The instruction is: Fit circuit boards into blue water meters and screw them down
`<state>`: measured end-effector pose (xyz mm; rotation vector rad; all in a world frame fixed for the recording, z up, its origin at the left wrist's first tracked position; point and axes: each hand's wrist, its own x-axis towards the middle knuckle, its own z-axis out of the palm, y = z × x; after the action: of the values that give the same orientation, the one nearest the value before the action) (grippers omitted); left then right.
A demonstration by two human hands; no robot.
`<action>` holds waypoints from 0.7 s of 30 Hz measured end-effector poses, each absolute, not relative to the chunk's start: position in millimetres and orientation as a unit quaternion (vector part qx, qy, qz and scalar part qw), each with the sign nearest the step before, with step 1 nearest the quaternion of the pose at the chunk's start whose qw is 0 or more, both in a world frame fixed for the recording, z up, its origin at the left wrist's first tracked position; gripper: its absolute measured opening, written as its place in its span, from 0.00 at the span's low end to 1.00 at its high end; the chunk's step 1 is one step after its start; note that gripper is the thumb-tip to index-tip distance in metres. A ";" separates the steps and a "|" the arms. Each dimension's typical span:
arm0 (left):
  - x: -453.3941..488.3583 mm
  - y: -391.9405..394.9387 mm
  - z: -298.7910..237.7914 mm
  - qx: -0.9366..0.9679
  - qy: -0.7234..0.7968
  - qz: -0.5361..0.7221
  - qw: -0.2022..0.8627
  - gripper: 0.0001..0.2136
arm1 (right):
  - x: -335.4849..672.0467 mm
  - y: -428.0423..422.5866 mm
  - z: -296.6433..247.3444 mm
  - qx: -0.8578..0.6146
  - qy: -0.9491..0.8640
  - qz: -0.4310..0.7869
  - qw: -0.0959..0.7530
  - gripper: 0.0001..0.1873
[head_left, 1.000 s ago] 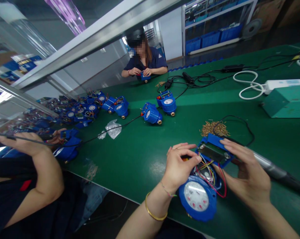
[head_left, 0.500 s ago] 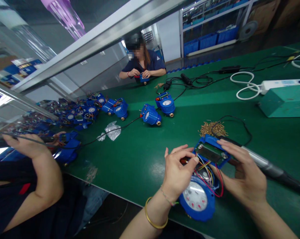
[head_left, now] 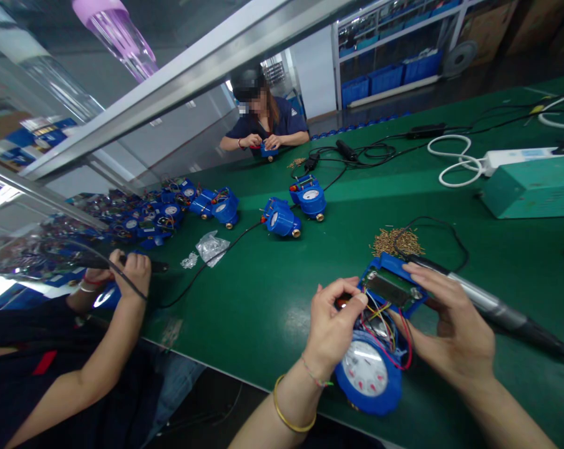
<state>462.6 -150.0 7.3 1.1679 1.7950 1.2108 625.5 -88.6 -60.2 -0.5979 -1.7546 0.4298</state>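
Note:
A blue water meter with a round white dial rests near the table's front edge. Its blue electronics housing is tilted up at the top, with a green circuit board and dark panel showing. Thin coloured wires run between housing and meter body. My left hand pinches at the wires by the housing's left side; a small orange-red part shows under its fingers. My right hand grips the housing from the right, fingers over its top edge and thumb below.
A pile of brass screws lies behind the housing. An electric screwdriver with a cable lies at right, near a green box. More blue meters stand mid-table. A co-worker's hand holds a dark tool at left; another person sits opposite.
Both my hands stay at the housing and wires with barely any movement. At left, the co-worker's arm has swung inward to the right, bringing a dark tool over a meter.

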 end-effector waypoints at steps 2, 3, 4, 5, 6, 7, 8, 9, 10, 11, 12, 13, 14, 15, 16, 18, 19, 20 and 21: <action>462.0 -150.2 5.9 0.445 0.665 0.480 0.360 0.07 | 625.0 -89.4 -59.6 -0.257 -0.747 0.186 0.584 0.37; 461.7 -150.2 5.1 0.443 0.655 0.486 0.373 0.07 | 624.9 -89.8 -59.3 -0.258 -0.746 0.188 0.584 0.37; 461.2 -150.1 4.4 0.445 0.650 0.486 0.378 0.07 | 624.7 -90.2 -59.0 -0.260 -0.745 0.190 0.584 0.37; 460.7 -149.9 3.7 0.447 0.649 0.484 0.379 0.08 | 624.6 -90.6 -58.8 -0.262 -0.744 0.194 0.583 0.37; 460.2 -149.6 3.0 0.452 0.649 0.481 0.380 0.08 | 624.6 -90.9 -58.8 -0.264 -0.743 0.199 0.582 0.36; 459.6 -149.3 2.4 0.456 0.649 0.477 0.379 0.08 | 624.5 -91.3 -59.0 -0.267 -0.741 0.206 0.580 0.36; 459.1 -149.0 1.8 0.460 0.649 0.475 0.376 0.08 | 624.5 -91.7 -59.4 -0.270 -0.739 0.214 0.578 0.36; 458.6 -148.7 1.4 0.464 0.651 0.472 0.371 0.08 | 624.5 -92.1 -60.0 -0.274 -0.737 0.223 0.577 0.36; 458.2 -148.6 1.0 0.469 0.654 0.469 0.365 0.07 | 624.5 -92.5 -60.6 -0.276 -0.734 0.231 0.576 0.36; 457.9 -148.5 0.7 0.473 0.659 0.463 0.358 0.07 | 624.6 -92.9 -61.2 -0.279 -0.731 0.239 0.575 0.35; 457.7 -148.5 0.5 0.479 0.664 0.456 0.349 0.07 | 624.7 -93.3 -61.7 -0.281 -0.727 0.246 0.576 0.35; 457.5 -148.5 0.4 0.486 0.670 0.447 0.338 0.06 | 624.8 -93.7 -62.1 -0.284 -0.723 0.253 0.576 0.34; 457.4 -148.3 0.4 0.495 0.676 0.438 0.327 0.06 | 625.0 -94.0 -62.2 -0.287 -0.720 0.262 0.575 0.33; 457.2 -148.0 0.4 0.504 0.679 0.429 0.316 0.06 | 625.2 -94.2 -62.2 -0.289 -0.717 0.271 0.573 0.32; 456.9 -147.4 0.5 0.514 0.681 0.422 0.306 0.06 | 625.4 -94.4 -62.1 -0.292 -0.714 0.283 0.570 0.31; 455.6 -145.8 0.8 0.532 0.681 0.409 0.294 0.06 | 625.8 -94.3 -61.8 -0.296 -0.705 0.312 0.564 0.30; 454.5 -144.8 0.9 0.539 0.679 0.403 0.293 0.06 | 625.9 -94.1 -61.7 -0.295 -0.699 0.327 0.563 0.30; 453.3 -143.9 0.9 0.545 0.678 0.398 0.292 0.06 | 626.0 -93.9 -61.8 -0.292 -0.692 0.343 0.564 0.30; 451.9 -143.0 0.9 0.549 0.676 0.394 0.292 0.06 | 626.1 -93.7 -62.0 -0.287 -0.685 0.356 0.567 0.30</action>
<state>451.9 -143.0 0.9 1.4637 1.8024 1.0497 626.1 -93.7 -62.0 -0.6753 -1.6108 0.8374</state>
